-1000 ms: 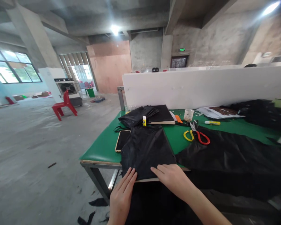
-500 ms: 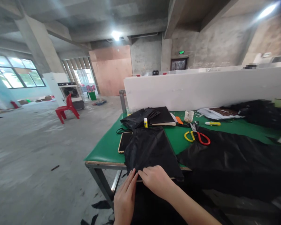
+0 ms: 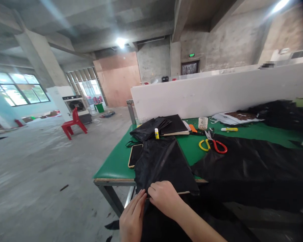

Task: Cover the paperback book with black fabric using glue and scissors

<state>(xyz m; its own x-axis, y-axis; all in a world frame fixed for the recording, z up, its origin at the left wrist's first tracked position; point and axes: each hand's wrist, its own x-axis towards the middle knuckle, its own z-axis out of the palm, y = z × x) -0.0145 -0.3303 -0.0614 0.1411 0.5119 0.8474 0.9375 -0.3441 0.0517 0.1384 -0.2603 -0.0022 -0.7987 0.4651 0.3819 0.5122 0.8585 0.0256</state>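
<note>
A sheet of thin black fabric (image 3: 164, 161) covers a flat board at the green table's front edge. Pale strips of the board's edge (image 3: 184, 193) show at the near side. My left hand (image 3: 132, 215) has its fingers pressed together at the near left corner, pinching the fabric. Right beside it, my right hand (image 3: 165, 200) is closed with curled fingers on the same near edge. Its fingertips and thumb almost meet the left fingertips. What lies under the fingers is hidden. More black cloth hangs below the hands.
A phone (image 3: 135, 156) lies left of the fabric. A yellow glue stick (image 3: 157, 133) stands behind it, near a black-covered book (image 3: 175, 125). Scissors (image 3: 212, 144) rest on the right beside more black cloth (image 3: 255, 164). A white partition (image 3: 204, 97) borders the green table (image 3: 113, 164).
Both hands have shifted slightly down in the view, still at the same corner. The right fingers are curled tighter, and more of the pale board edge shows. The view itself has tilted a little.
</note>
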